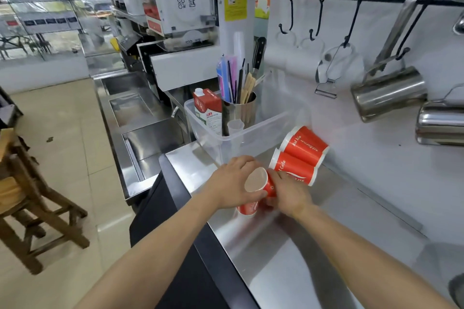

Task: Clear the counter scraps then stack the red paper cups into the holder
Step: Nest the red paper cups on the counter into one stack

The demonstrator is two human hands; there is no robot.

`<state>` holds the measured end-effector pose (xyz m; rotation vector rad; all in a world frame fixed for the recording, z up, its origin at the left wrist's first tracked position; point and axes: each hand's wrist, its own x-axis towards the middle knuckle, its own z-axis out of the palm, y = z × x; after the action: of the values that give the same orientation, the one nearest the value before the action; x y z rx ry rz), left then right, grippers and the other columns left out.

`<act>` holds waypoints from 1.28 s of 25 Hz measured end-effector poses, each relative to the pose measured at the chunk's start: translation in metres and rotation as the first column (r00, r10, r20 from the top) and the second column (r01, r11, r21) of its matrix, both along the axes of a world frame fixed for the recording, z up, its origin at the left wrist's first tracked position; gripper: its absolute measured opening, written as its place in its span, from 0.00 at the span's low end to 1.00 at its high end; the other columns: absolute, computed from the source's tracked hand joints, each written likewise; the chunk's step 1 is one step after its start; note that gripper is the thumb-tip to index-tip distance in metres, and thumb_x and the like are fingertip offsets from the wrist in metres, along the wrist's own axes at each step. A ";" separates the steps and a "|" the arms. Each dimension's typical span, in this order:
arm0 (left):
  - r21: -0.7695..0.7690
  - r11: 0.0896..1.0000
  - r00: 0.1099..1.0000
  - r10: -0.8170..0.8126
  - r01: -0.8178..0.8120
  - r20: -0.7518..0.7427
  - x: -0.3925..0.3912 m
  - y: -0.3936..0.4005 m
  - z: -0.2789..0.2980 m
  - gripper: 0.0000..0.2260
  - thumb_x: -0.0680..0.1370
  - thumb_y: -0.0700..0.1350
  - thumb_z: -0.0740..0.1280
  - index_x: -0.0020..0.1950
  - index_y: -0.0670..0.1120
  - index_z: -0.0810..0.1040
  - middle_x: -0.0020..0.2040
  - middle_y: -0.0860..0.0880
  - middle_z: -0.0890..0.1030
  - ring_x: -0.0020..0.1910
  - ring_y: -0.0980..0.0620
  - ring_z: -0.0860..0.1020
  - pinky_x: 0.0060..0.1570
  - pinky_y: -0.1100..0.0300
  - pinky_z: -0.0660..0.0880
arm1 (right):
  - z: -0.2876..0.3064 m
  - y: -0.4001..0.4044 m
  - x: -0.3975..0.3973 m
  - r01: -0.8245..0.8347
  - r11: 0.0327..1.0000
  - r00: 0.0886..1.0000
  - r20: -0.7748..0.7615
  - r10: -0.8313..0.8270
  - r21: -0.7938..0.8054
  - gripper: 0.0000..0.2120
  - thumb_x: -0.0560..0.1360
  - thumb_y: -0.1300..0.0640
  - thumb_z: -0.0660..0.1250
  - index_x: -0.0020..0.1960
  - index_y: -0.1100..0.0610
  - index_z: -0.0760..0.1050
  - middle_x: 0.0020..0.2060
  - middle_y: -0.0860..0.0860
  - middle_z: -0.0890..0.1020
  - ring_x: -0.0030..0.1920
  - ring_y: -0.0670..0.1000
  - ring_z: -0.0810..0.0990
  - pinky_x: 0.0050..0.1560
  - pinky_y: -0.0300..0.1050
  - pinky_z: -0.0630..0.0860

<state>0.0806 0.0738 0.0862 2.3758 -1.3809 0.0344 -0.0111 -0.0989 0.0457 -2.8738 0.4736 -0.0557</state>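
**Both hands on one red cup at the counter's edge**

Taking the clear plastic tub (251, 133) on the steel counter (288, 246) as the marker: the person's two hands meet just in front of it, near the counter's front edge. The left hand (234, 183) curls around the rim end of a red paper cup (261, 183) that is tipped on its side, its pale inside facing the left; fingers wrap over the top and the thumb closes underneath. The right hand (288, 192) grips the same cup's base end, fingers curled round it and pressed together.

Directly below the hands, another red cup (247, 208) sits on the counter, mostly hidden.

To the tub's right, touching its front corner, two more red cups (298, 155) lie on their sides, one against the other.

Inside the tub stand a milk carton (207, 110) and a steel canister (241, 113) full of straws and stirrers.
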 end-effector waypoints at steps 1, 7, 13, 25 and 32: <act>-0.003 1.000 1.000 0.006 -0.006 -0.001 0.000 0.000 0.000 0.31 0.73 0.65 0.68 0.73 0.56 0.68 0.73 0.53 0.68 0.70 0.52 0.67 0.65 0.51 0.70 | -0.001 0.001 0.001 0.007 1.000 1.000 0.010 -0.007 0.000 0.36 0.69 0.44 0.73 0.72 0.47 0.63 0.60 0.52 0.79 0.58 0.57 0.80 0.52 0.51 0.76; -0.014 0.999 0.999 0.037 -0.037 -0.039 -0.001 0.007 0.004 0.29 0.72 0.65 0.67 0.71 0.59 0.68 0.70 0.57 0.68 0.69 0.56 0.66 0.58 0.51 0.75 | -0.003 0.004 -0.001 0.033 0.999 0.999 0.027 -0.033 0.000 0.35 0.69 0.43 0.73 0.72 0.46 0.63 0.59 0.51 0.78 0.58 0.56 0.79 0.51 0.51 0.77; -0.036 0.998 0.997 0.043 -0.045 -0.058 -0.002 0.022 0.009 0.28 0.72 0.66 0.65 0.70 0.61 0.68 0.68 0.58 0.69 0.67 0.57 0.68 0.55 0.53 0.75 | 0.001 0.004 -0.021 0.038 0.999 0.999 0.032 -0.039 0.031 0.41 0.67 0.41 0.72 0.75 0.44 0.60 0.65 0.51 0.76 0.62 0.56 0.78 0.58 0.52 0.76; -0.284 0.931 0.919 0.111 -0.229 -0.377 0.006 0.081 -0.004 0.27 0.70 0.74 0.60 0.64 0.64 0.71 0.61 0.63 0.71 0.60 0.58 0.74 0.57 0.55 0.75 | 0.000 0.008 -0.115 0.196 0.937 0.961 0.135 -0.242 0.290 0.44 0.66 0.40 0.73 0.76 0.36 0.53 0.69 0.46 0.70 0.63 0.52 0.77 0.57 0.49 0.76; -0.474 0.746 0.690 -0.028 -0.467 -0.723 -0.024 0.103 -0.012 0.13 0.71 0.68 0.64 0.54 0.71 0.74 0.61 0.53 0.76 0.57 0.54 0.79 0.49 0.62 0.75 | -0.012 0.046 -0.173 0.202 0.928 0.954 0.150 -0.259 0.314 0.46 0.60 0.47 0.73 0.71 0.30 0.53 0.56 0.37 0.63 0.53 0.46 0.75 0.42 0.37 0.71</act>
<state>0.0567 0.1770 0.0738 1.6692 -0.5424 -0.2667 -0.1840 -0.0529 0.0337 -2.4776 0.7149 -0.2709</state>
